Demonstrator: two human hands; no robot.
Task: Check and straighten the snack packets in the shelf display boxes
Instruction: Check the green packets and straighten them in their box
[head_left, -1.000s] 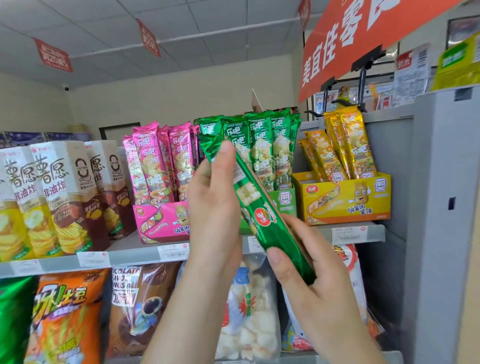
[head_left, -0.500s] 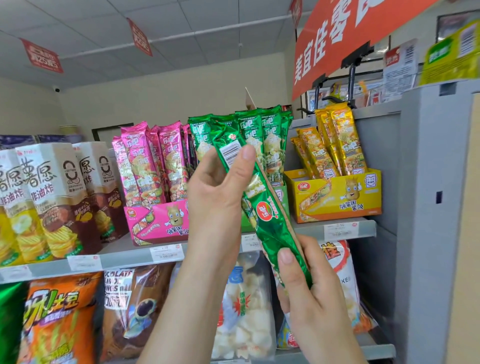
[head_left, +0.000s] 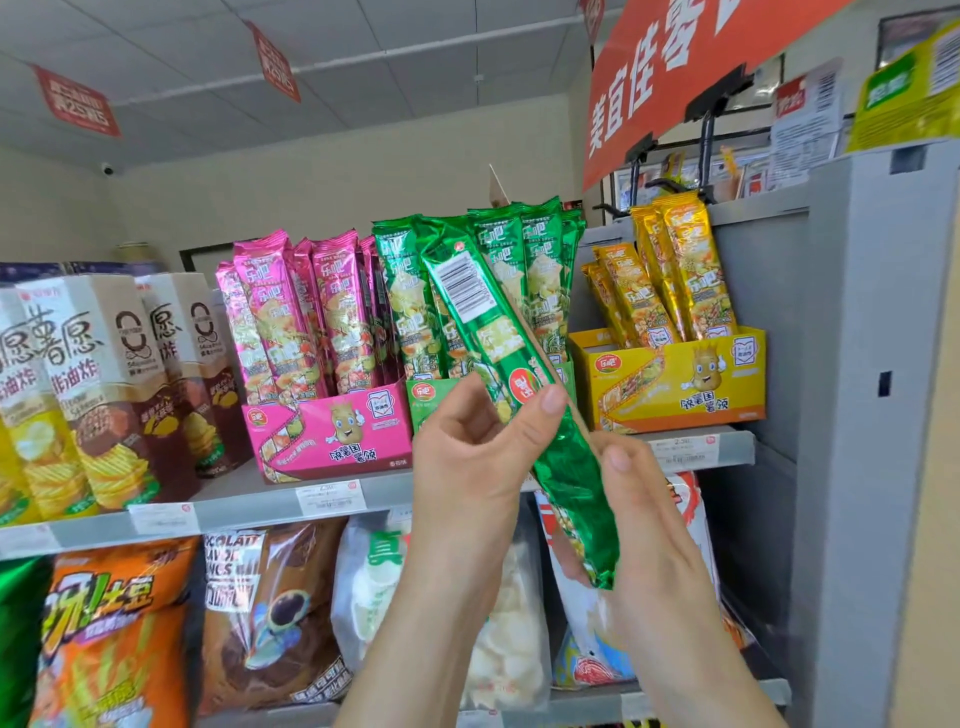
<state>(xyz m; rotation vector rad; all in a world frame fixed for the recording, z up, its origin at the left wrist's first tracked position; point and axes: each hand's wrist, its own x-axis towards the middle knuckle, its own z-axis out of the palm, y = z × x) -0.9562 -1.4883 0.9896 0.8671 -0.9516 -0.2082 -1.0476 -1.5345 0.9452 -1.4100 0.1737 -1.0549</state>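
A person is holding one long green packet (head_left: 501, 338) in both hands in front of the shelf (head_left: 234, 501). It is tilting, with its barcode end up and to the left and its lower end pointing down and to the right. The left hand (head_left: 467, 457) is pinching the packet near its middle, thumb pressing on the front and fingers curling behind. The right hand (head_left: 654, 525) is gripping the lower end, thumb lying along the edge, the other fingers mostly hiding behind the foil. Directly behind, a green box (head_left: 431, 400) is standing on the shelf and holding a row of upright green packets (head_left: 543, 270). Just to its left a pink box (head_left: 332, 441) is holding pink packets (head_left: 275, 312), which are leaning slightly left. To the right a yellow box (head_left: 675, 384) is holding yellow packets (head_left: 680, 270), the front ones leaning left.
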